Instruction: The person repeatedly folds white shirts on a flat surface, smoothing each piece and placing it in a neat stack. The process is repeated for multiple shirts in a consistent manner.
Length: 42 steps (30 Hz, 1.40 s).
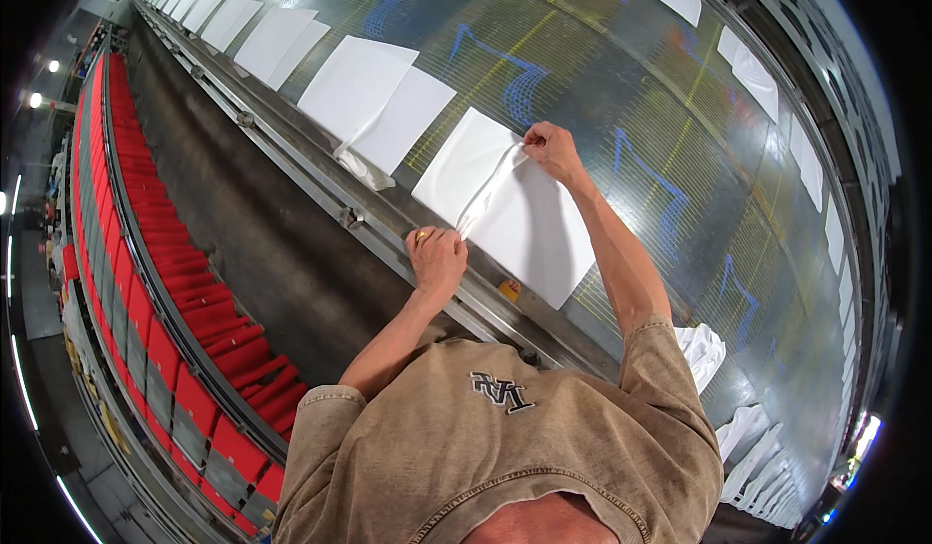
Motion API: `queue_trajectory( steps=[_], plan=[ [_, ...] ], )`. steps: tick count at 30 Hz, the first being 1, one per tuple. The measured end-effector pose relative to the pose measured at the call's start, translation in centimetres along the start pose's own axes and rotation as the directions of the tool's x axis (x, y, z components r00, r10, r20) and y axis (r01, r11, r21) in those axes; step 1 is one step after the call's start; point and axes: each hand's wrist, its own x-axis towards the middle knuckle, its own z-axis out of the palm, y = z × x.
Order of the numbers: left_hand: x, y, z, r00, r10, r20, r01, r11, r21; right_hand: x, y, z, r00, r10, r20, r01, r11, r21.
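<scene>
A white fabric piece [546, 219] lies on the long printing table, its left edge raised into a crumpled fold. My right hand [553, 153] is closed in a pinch on the far end of that fold. At the near end, by the table's metal rail, my left hand [439, 259] is closed on the same fabric; a yellow band shows on one finger. Just left of the fold lies another flat white panel [456, 161], its edge meeting the held piece. A shadow from my right arm falls over the fabric.
More white panels [357, 83] run along the near edge to the far left. Others [749, 73] line the opposite edge. Bunched white cloths [701, 352] rest at right. A metal rail [349, 216] borders the table, with red-covered panels [199, 389] across the aisle.
</scene>
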Motion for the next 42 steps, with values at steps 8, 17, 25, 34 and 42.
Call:
queue_trajectory(
  steps=[8,17,25,34,42],
  plan=[
    [-1.6,0.7,-0.1,0.995,0.067,-0.067,-0.070,0.997,-0.036,0.1,1.6,-1.5,0.995,0.024,0.098,-0.041,0.983,0.178],
    [-2.9,2.8,-0.2,0.970,0.233,-0.064,-0.233,0.972,0.017,-1.0,1.0,-3.8,0.987,-0.142,0.079,0.140,0.990,0.029],
    [-2.9,6.6,1.2,0.971,0.152,0.183,-0.134,0.985,-0.107,-3.2,2.3,-7.3,0.973,-0.207,0.106,0.226,0.949,-0.219],
    [-1.5,10.4,0.9,0.878,0.106,0.467,-0.045,0.989,-0.141,-5.2,4.0,-9.0,0.965,-0.245,0.092,0.260,0.935,-0.242],
    [-1.2,11.5,1.2,0.825,0.102,0.556,-0.023,0.989,-0.147,-5.3,4.8,-9.7,0.967,-0.223,0.126,0.249,0.934,-0.256]
  ],
)
